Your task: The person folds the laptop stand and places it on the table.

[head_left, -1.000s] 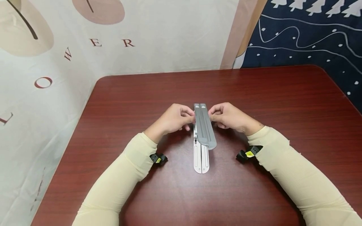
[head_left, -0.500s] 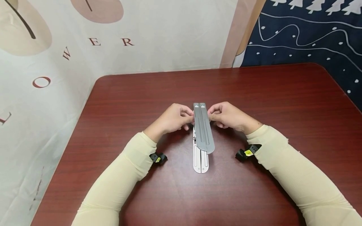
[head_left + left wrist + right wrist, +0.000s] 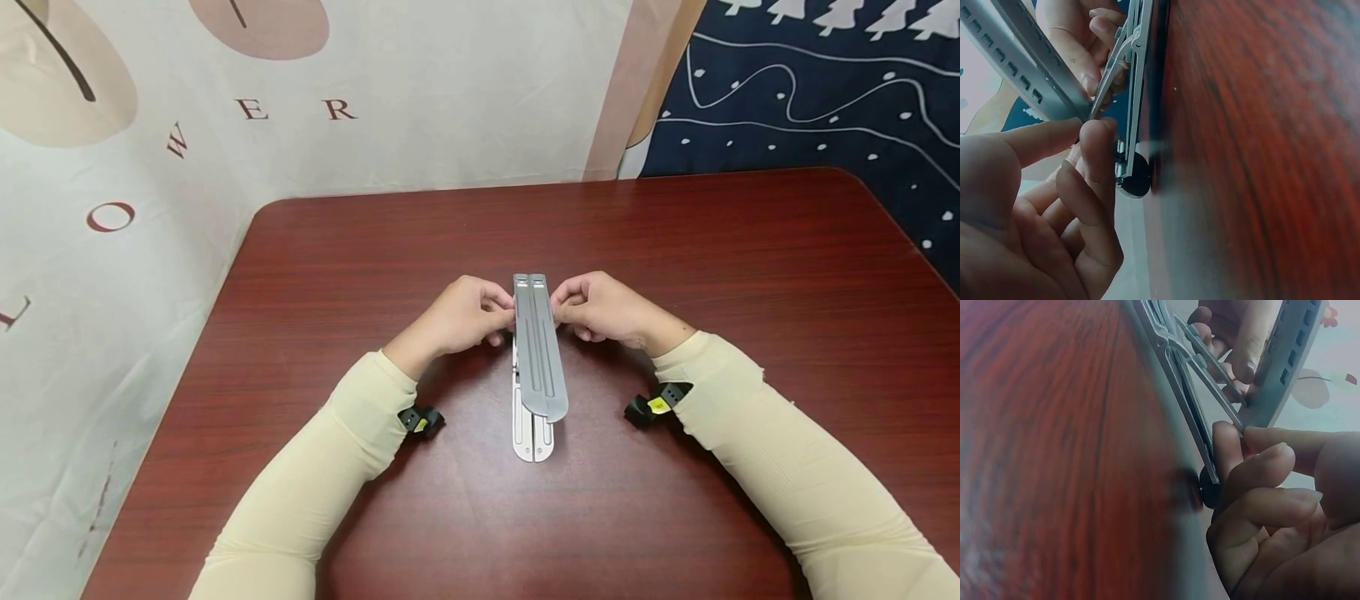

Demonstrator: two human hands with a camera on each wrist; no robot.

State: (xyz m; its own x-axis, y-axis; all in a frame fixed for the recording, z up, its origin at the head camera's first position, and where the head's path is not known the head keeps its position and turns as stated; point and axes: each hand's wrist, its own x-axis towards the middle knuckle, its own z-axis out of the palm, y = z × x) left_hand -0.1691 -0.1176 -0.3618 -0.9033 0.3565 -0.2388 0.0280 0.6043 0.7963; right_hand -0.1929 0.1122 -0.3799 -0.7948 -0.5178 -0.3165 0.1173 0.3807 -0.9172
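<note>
A silver folding laptop stand [image 3: 538, 350] stands mid-table, its narrow slotted upper panel tilted above the pale base [image 3: 533, 442]. My left hand [image 3: 468, 315] is at the stand's left side; in the left wrist view its thumb and index finger pinch a thin metal support strut [image 3: 1105, 84] where it meets the upper panel [image 3: 1029, 62]. From the other side my right hand [image 3: 603, 310] pinches the matching strut [image 3: 1216, 390] between thumb and forefinger, plain in the right wrist view. Round black feet [image 3: 1210, 492] sit under the base's far end.
The stand rests on a reddish-brown wooden table [image 3: 375, 250] with rounded corners. A pale printed cloth [image 3: 450, 92] hangs behind it, and a dark blue one [image 3: 795, 92] at the back right. Black wrist cameras [image 3: 422, 422] hang beneath both sleeves.
The upper panel's near end has swung down and towards me, covering more of the base. Both hands keep their pinch at almost the same spot.
</note>
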